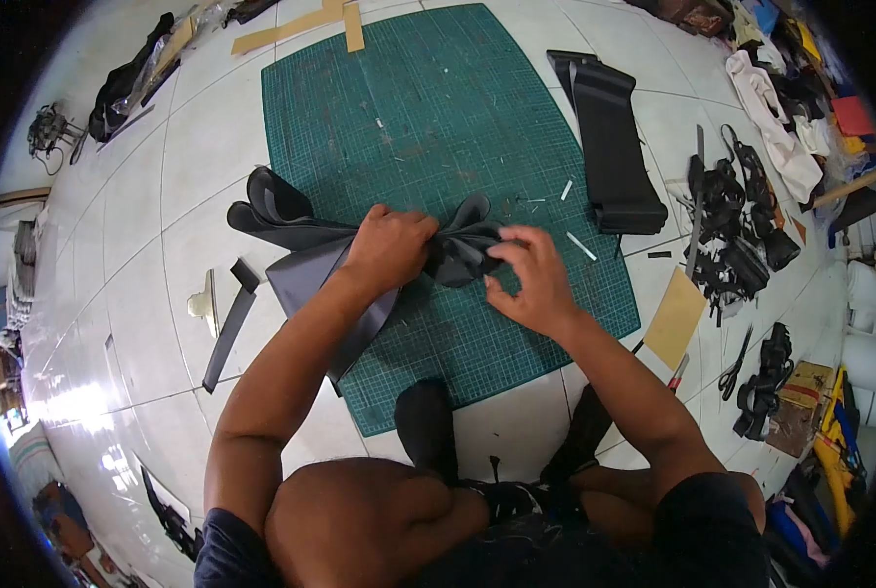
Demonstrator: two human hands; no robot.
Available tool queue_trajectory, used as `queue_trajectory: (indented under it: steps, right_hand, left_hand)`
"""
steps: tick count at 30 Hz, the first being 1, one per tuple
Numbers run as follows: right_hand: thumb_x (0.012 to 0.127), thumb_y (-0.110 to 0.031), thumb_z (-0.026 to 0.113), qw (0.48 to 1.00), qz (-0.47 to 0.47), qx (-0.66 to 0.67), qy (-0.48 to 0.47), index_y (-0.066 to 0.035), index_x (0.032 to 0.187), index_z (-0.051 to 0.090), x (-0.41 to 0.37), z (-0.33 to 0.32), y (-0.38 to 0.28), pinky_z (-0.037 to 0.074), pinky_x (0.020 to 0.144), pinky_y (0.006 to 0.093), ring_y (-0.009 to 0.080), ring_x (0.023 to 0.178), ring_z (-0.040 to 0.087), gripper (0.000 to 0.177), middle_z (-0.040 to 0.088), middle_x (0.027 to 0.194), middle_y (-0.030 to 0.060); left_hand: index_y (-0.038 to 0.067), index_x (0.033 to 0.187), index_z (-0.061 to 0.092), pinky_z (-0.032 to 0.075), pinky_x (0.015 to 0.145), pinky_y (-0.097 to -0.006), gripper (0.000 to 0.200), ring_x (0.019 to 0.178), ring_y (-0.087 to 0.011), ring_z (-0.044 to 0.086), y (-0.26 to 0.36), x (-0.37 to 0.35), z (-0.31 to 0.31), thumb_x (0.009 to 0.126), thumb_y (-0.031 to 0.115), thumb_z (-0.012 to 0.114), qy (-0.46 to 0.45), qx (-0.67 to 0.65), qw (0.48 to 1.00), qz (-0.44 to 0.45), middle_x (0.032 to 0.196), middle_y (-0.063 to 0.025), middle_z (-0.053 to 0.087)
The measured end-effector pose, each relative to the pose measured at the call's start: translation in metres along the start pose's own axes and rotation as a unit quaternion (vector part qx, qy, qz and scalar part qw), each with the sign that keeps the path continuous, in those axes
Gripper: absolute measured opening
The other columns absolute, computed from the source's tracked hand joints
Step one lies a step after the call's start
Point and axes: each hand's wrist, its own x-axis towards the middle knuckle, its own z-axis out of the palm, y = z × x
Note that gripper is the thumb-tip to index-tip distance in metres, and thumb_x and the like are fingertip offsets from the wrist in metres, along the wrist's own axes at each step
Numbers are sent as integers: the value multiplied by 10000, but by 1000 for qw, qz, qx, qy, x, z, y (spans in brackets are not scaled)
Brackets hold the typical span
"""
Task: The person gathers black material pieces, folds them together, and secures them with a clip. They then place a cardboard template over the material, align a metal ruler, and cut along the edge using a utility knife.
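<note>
A bundle of dark grey-black sheet material [305, 279], folded into loops, lies across the lower part of the green cutting mat [408, 118]. My left hand [391, 245] is closed around its gathered middle. Loops and a wide flap stick out to the left of that hand, and smaller bunched folds [465, 257] to the right. My right hand [531, 279] is at the right end of these folds, thumb and fingers apart and curved. Its fingertips are at the edge of the material; whether they touch it is hard to tell.
A folded black strip stack [619, 147] lies at the mat's right edge. Small white sticks [581, 245] rest on the mat. Black straps and buckles [732, 216], scissors [736, 363] and tan card [675, 318] are at right. A dark strip [227, 333] lies at left.
</note>
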Motion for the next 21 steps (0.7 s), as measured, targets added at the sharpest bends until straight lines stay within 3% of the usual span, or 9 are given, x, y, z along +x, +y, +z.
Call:
queue_trajectory:
  steps: [1,7,9,13,16,19,21]
  right_hand:
    - [794,-199,763,998,-46,-36,-15,-103,1215,607,6,-6,-6,382,1097,544,391,1330,452,459,477,1400,165]
    - [806,-271,780,986,-56,-136,-73,-96,956,702,21,-5,-20,291,1159,584,395,1437,360,243,435,1498,145]
    - [807,-283,791,985,-65,-140,-72,-93,929,706,17,-7,-15,291,1165,586,395,1437,360,241,428,1509,147]
    - [818,-285,801,987,-72,-135,-53,-97,924,694,9,-4,-5,317,1144,590,393,1430,373,240,457,1482,154]
    - [810,-294,818,995,-27,-97,-2,-86,1019,671,5,7,-8,354,1117,563,406,1391,417,329,482,1449,190]
    - [738,-303,859,992,97,40,70,-112,1216,608,8,21,-8,307,1135,589,415,1407,378,572,450,1454,205]
    - [683,-318,884,993,114,-18,37,-130,1362,522,16,23,-15,313,1124,585,414,1407,369,792,421,1480,216]
  left_hand:
    - [77,987,639,472,877,-442,176,920,-305,683,0,0,1,829,144,680,1,-7,1000,0,936,-95,671]
    - [88,1000,649,464,896,-434,187,939,-285,689,-1,1,2,834,166,685,16,-3,1000,4,949,-84,680]
    - [105,990,662,456,891,-412,170,926,-241,699,0,0,3,830,162,675,26,12,1000,6,945,-63,696]
    - [98,1005,659,452,913,-424,182,949,-270,690,5,0,1,841,175,678,6,1,1000,3,957,-71,690]
    - [84,1029,653,447,940,-449,200,982,-314,673,6,0,-2,862,193,675,-24,-22,999,-10,985,-98,677]
    - [112,1059,674,439,955,-441,219,985,-291,678,5,1,-4,860,201,659,-36,-14,999,-27,1000,-91,694]
    - [145,1100,695,443,960,-447,260,998,-287,681,3,-2,-1,857,216,636,-30,-35,998,-33,1024,-90,711]
